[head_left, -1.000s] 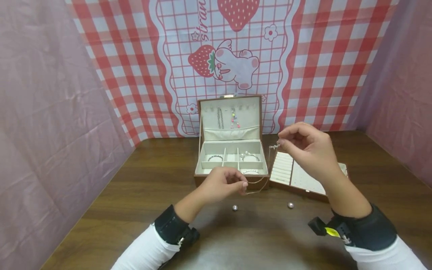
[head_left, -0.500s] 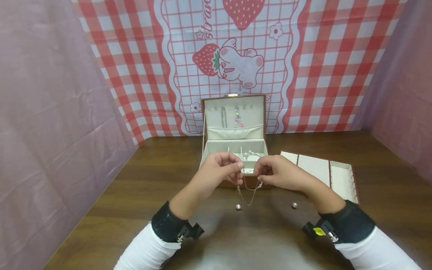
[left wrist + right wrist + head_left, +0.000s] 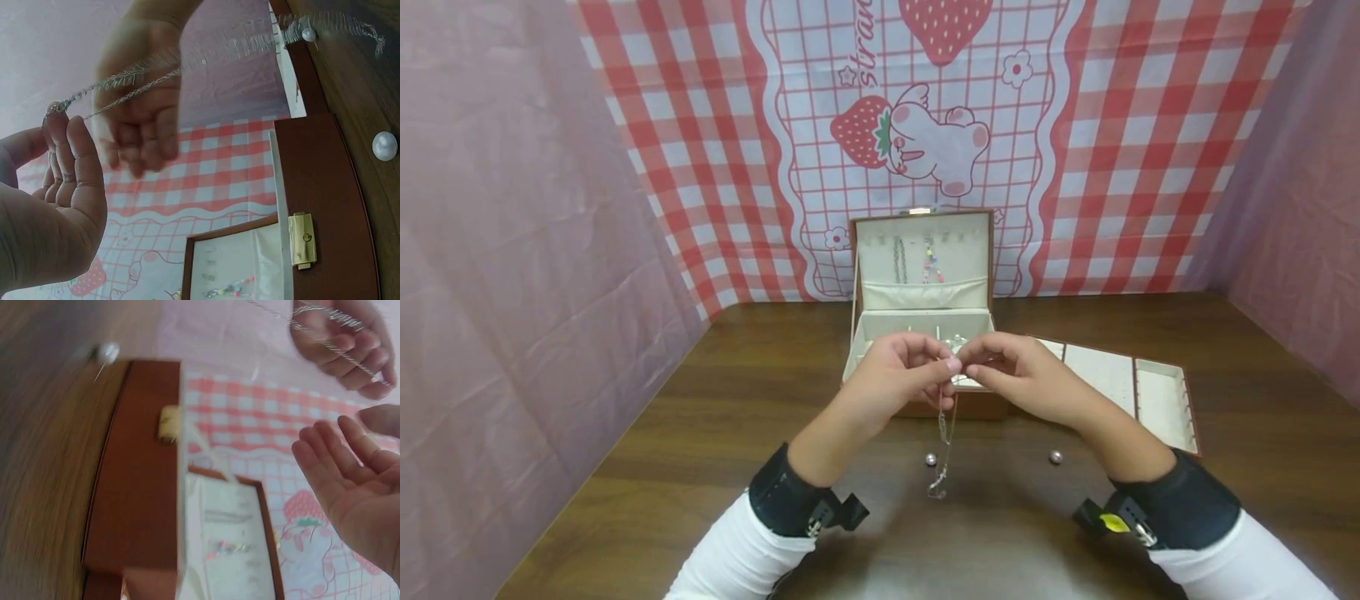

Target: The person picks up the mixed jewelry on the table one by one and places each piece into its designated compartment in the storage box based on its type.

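Observation:
My left hand (image 3: 897, 382) pinches a thin silver necklace (image 3: 943, 427) between thumb and fingertips. The necklace dangles in front of the jewelry box (image 3: 958, 407), its lower end hanging above the table. In the left wrist view the chain (image 3: 134, 94) looks blurred as it swings. My right hand (image 3: 1033, 383) is close beside the left fingertips. Its fingers (image 3: 334, 469) look relaxed in the right wrist view, with nothing seen between them. The box has its lid up, with a chain (image 3: 900, 260) and a colorful beaded piece (image 3: 931, 265) hanging inside; both hands partly hide its compartments.
Two pearl-like balls lie on the wooden table: one ball (image 3: 931, 459) below the left hand and another ball (image 3: 1056, 457) to the right. A lined tray (image 3: 1097, 375) sits right of the box, partly behind the right forearm. A checkered cloth (image 3: 1120, 208) hangs behind.
The right hand has come left and down from above the tray to beside the left hand. The necklace, first stretched between both hands, now hangs down from the left fingertips.

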{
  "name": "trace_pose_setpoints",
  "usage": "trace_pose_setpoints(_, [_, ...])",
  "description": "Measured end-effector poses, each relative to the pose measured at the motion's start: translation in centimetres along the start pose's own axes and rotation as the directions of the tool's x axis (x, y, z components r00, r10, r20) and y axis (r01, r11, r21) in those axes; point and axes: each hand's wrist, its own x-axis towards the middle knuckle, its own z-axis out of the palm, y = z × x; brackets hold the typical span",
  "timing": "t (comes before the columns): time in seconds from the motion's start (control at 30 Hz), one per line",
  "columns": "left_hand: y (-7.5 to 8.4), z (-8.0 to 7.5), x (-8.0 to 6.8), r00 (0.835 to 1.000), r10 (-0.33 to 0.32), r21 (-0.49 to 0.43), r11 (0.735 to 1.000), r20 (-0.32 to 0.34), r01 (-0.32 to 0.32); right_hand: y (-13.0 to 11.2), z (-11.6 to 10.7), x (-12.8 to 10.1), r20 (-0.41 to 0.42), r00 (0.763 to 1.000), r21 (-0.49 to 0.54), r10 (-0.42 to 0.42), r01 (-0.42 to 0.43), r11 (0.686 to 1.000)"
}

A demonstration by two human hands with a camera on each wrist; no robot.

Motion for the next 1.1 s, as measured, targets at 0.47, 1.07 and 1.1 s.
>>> trace_pose_setpoints(0.47, [0.1, -0.2, -0.2, 0.996, 0.023, 0.081, 0.996, 0.091, -0.031, -2.7, -0.7, -0.8, -0.082, 0.997, 0.298, 0.018, 0.008, 0.954])
trace_pose_setpoints(1.07, [0.9, -1.9, -0.7, 0.98, 0.195, 0.258, 0.946, 0.038, -0.198, -3.6, -4.6, -1.9, -0.252, 0.967, 0.378, 0.031, 0.069, 0.923])
trace_pose_setpoints(1.1, [1.0, -1.9, -0.8, 0.977, 0.213, 0.264, 0.941, 0.026, -0.212, -3.5, -4.6, -1.9, -0.222, 0.974, 0.351, 0.05, 0.032, 0.936])
